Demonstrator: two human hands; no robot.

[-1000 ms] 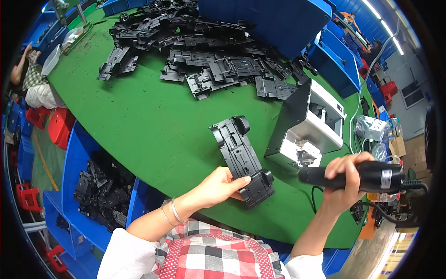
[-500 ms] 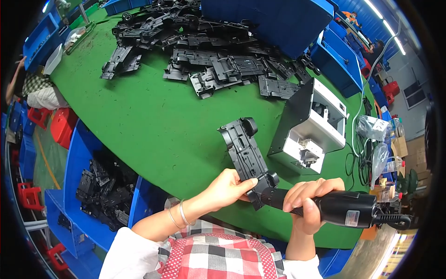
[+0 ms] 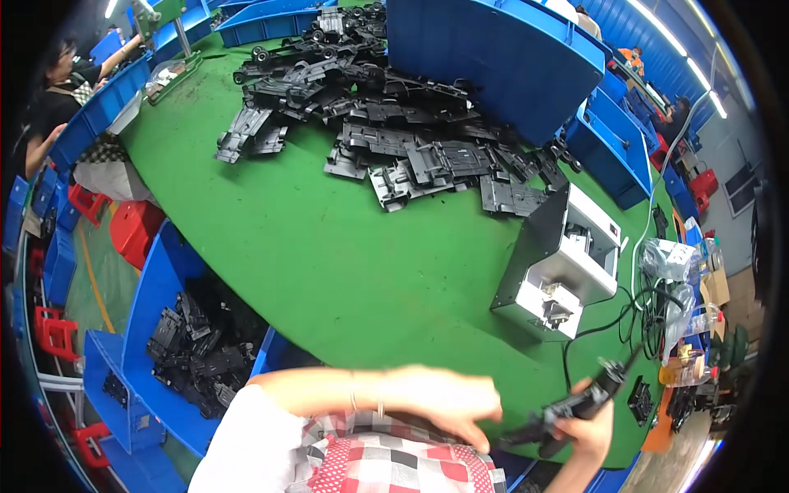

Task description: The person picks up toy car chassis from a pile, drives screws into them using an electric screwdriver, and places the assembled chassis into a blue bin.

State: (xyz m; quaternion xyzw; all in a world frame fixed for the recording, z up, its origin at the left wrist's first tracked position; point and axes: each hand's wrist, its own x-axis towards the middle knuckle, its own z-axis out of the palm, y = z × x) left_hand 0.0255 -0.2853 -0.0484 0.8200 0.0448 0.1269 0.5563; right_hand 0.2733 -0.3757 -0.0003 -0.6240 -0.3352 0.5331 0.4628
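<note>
My left hand (image 3: 448,403), smeared by motion, is over the near edge of the green table, thumb apart from the fingers and nothing visible in it. To its right, my right hand (image 3: 588,429) grips a black toy car chassis (image 3: 575,404), tilted with one end raised to the right; motion blurs its details. The left fingertips are close to the chassis's lower end. Beyond them stands a small silver and black machine (image 3: 559,263) with a metal fixture on its front. The power screwdriver cannot be made out now.
Many black chassis (image 3: 394,148) lie heaped at the back, before a large blue bin (image 3: 493,66). Another blue bin (image 3: 140,329) at the left holds more black parts. Cables (image 3: 633,304), bottles (image 3: 686,374) and a small black part (image 3: 641,400) are on the right.
The chassis has gone from between my hands at the middle to my right hand at the lower right. The power screwdriver has left my right hand. My left hand has let go and moved nearer me.
</note>
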